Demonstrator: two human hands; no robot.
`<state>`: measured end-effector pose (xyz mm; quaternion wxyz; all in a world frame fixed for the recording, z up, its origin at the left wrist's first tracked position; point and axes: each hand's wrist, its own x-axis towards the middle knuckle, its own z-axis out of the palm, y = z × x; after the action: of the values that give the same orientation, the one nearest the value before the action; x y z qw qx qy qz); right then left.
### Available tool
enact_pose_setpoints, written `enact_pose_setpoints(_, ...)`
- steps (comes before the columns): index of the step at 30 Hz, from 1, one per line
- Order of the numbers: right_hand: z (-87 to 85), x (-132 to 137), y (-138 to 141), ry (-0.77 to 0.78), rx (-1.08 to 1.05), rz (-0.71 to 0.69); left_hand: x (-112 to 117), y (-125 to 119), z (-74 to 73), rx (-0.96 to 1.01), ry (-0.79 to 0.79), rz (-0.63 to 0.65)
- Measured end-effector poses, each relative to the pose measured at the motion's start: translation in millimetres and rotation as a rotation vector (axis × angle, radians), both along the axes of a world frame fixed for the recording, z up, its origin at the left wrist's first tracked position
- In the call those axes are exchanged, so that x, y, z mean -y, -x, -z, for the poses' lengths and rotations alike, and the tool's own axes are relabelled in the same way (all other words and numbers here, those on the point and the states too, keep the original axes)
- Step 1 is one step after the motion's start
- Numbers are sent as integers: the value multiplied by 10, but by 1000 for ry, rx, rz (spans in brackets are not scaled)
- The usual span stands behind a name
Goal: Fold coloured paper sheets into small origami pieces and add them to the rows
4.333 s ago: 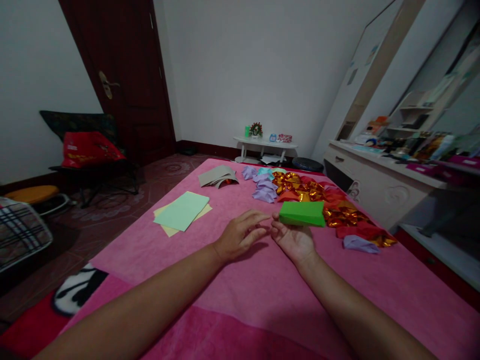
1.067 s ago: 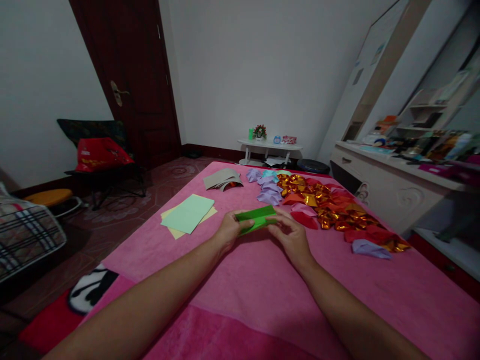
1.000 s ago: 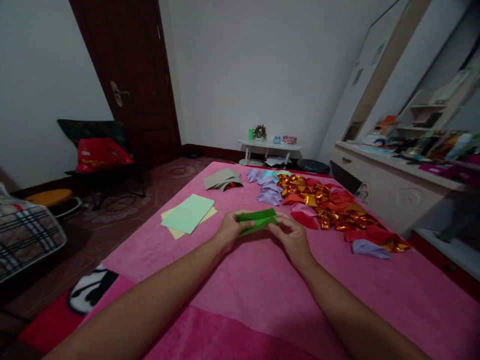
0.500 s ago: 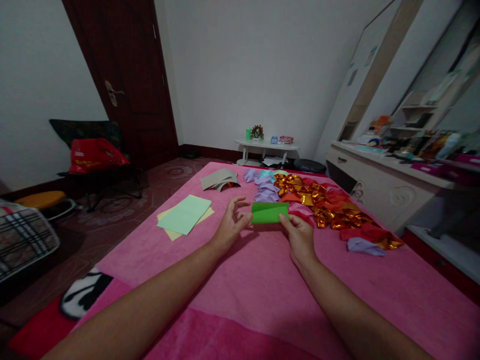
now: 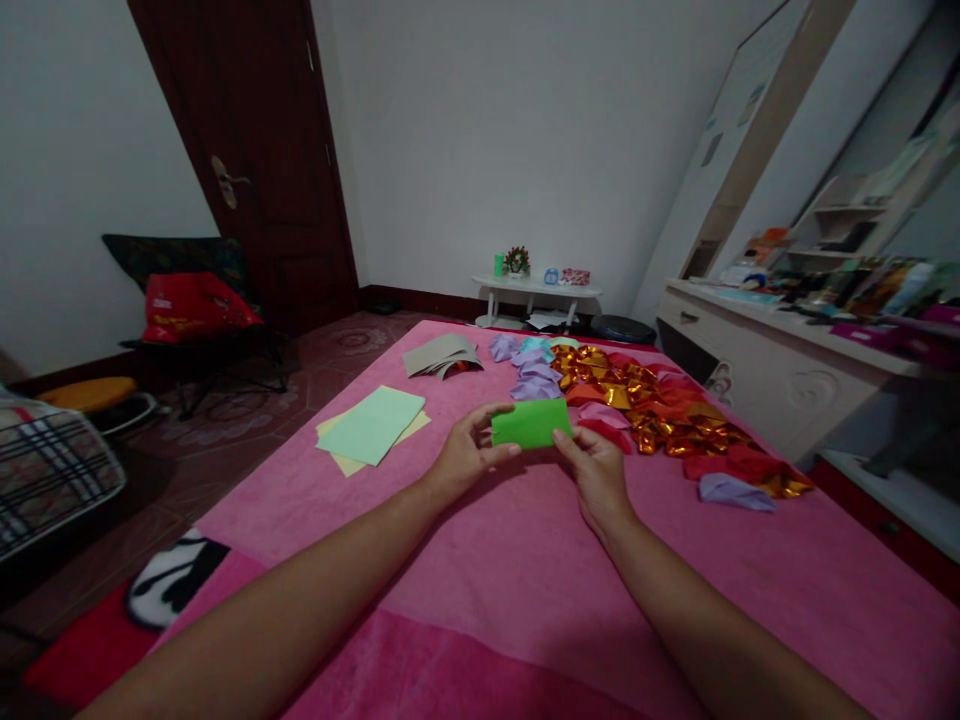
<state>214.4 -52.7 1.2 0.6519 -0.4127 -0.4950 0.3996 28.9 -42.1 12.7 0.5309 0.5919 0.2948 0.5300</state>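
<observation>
A small folded sheet of green paper (image 5: 531, 424) is held up over the pink bedspread (image 5: 480, 540). My right hand (image 5: 600, 475) pinches its lower right corner, thumb in front and fingers behind. Around the paper's left end is my left hand (image 5: 469, 450), its thumb along the lower edge and its fingertips at the upper left corner. To the left, a pale green sheet (image 5: 375, 425) lies over a yellow sheet (image 5: 417, 427). Beyond it sits a fanned stack of grey sheets (image 5: 439, 355). Shiny gold folded papers (image 5: 645, 400) lie beyond my right hand.
Lilac folded papers (image 5: 536, 382) and red ones (image 5: 731, 464) lie among the gold ones. A white side table (image 5: 536, 288) stands past the bed, and a dresser (image 5: 780, 345) is at the right. A red bag (image 5: 195, 305) rests on a folding chair at the left.
My left hand has moved right and closed on the left end of the green paper. The paper's overlapping flap no longer shows; its front looks flat and tilts slightly.
</observation>
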Motion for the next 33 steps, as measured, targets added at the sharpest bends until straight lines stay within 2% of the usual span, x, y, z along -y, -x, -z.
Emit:
enact_pose_setpoints(8, -10, 4, 28, 0, -14, -39, -30, 4, 59, -114, 48, 13)
enact_pose_setpoints(16, -33, 32, 27, 8, -2, 20, -41, 1, 62, -136, 70, -71)
enact_pose_setpoints(22, -20, 27, 30, 4, 25, 46, -30, -6, 33, -70, 92, -131)
enact_pose_setpoints(33, -50, 28, 33, 35, 38, 11, -46, -11, 71, -97, 142, -22)
